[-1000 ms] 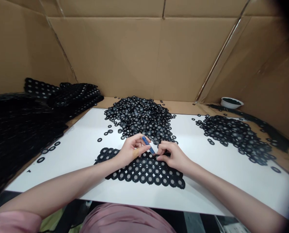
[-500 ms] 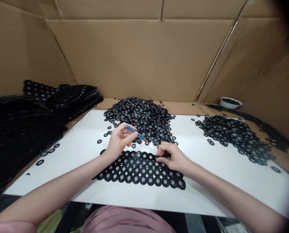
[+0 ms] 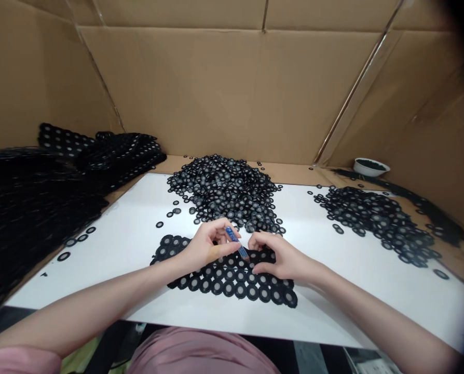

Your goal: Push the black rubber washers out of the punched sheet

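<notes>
A white board (image 3: pixel 216 314) is laid out under both hands, boxed in by brown cardboard walls (image 3: pixel 201 93) beyond them. A big heap of little black rings (image 3: pixel 224 187) is piled up just past the hands, a second heap (image 3: pixel 376 218) is spread off to the right of the right hand, and a white bowl (image 3: pixel 366 172) is parked beyond that one. Well left of the left hand, a mass of black strands (image 3: pixel 33 208) is dumped.

Both forearms are angled inward, so the hands are brought close together over a black mat of joined discs (image 3: pixel 216 286). In the left hand (image 3: pixel 208 245), a blue pen-like tool (image 3: pixel 234 237) is pinched, tip slanted down toward the right hand. On the right hand (image 3: pixel 282 257), thumb and forefinger are parted, with discs seen in the gap; whether the mat is touched can't be told.
</notes>
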Motion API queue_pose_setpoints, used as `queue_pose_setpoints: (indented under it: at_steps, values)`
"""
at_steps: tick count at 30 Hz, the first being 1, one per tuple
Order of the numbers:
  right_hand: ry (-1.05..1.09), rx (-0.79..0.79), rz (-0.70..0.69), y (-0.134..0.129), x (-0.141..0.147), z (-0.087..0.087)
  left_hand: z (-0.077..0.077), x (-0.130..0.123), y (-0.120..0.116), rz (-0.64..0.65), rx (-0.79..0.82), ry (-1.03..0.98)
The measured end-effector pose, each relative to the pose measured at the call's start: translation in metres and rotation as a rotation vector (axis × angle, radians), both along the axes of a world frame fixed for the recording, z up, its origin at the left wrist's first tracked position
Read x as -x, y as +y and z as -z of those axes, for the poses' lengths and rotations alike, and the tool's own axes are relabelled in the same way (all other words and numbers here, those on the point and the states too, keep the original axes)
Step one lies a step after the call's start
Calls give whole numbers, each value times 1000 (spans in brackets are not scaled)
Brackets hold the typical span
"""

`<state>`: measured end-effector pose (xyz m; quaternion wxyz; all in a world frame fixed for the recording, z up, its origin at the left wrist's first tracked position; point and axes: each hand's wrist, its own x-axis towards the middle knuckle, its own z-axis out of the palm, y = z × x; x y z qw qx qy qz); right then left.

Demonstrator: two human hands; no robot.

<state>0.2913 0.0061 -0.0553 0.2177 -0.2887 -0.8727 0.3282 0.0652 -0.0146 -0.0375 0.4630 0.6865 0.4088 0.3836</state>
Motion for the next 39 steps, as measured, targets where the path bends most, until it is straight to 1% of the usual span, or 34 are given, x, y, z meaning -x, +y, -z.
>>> queue_pose_setpoints:
  at_steps: [4, 8, 10, 13, 16, 18, 23, 26, 33, 36, 39]
  values:
    - [7, -1, 18, -2, 2, -2, -5, 0, 0, -28, -35, 22]
    - [15, 15, 23, -2, 3, -3, -5, 0, 0, -24, -71, 46]
    - [28, 28, 18, -2, 3, -3, -4, 0, -2, -21, -139, 80]
    - [40, 34, 12, -2, 3, -3, -5, -1, -6, -15, -284, 151]
    - [38, 24, 15, -2, 3, -3, -9, -2, -11, 12, -403, 196]
    - [37, 13, 19, -2, 4, -3, -12, -4, -15, 22, -443, 218]
    - [25, -8, 45, -1, 5, -2, -17, -8, -20, 29, -482, 265]
    - [21, -4, 43, -1, 5, -2, -14, -10, -20, 21, -504, 265]
    - [18, -21, 44, -2, 6, -4, -4, -15, -19, -54, -555, 288]
    - [26, -9, 45, -2, 6, -3, -4, -17, -20, -45, -567, 314]
    - [33, -8, 41, -1, 6, -2, -7, -18, -20, -52, -544, 353]
